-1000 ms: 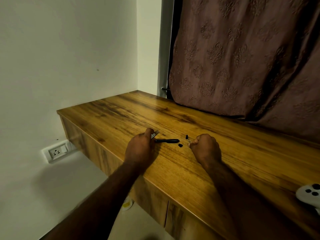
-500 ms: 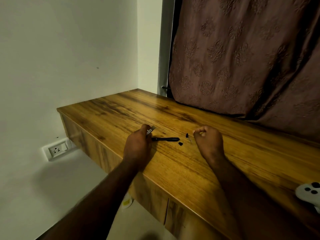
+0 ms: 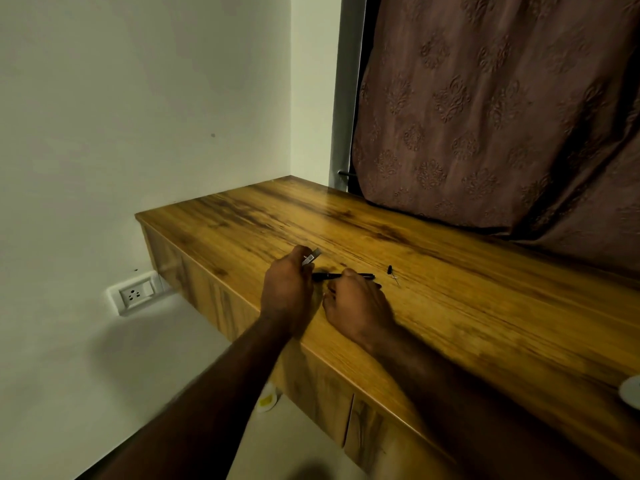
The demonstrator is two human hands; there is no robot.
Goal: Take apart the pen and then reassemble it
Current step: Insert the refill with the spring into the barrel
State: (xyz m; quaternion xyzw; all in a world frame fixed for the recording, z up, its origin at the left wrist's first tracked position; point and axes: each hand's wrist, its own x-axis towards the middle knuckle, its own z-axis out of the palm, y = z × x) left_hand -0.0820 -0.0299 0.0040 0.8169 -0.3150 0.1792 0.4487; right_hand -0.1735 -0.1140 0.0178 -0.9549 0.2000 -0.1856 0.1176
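The pen lies in parts on the wooden table [image 3: 485,306]. My left hand [image 3: 287,289] is closed around a silver-grey pen piece [image 3: 311,257], whose end sticks up past the fingers. A black pen barrel [image 3: 365,276] lies flat just to the right of it. My right hand [image 3: 358,301] rests over the barrel's middle, fingertips pinched on it, hiding that stretch. A small black part [image 3: 390,269] and a thin spring-like piece [image 3: 396,279] lie apart, further right on the wood.
A patterned brown curtain [image 3: 485,116] hangs behind the table. A white object [image 3: 631,393] sits at the table's right edge. A wall socket [image 3: 133,294] is low on the left wall. A yellow-and-white item [image 3: 267,399] lies on the floor below the table's front edge.
My right hand has moved left, away from the small parts, and come down onto the black barrel. My left hand has stayed in place with the silver-grey piece.
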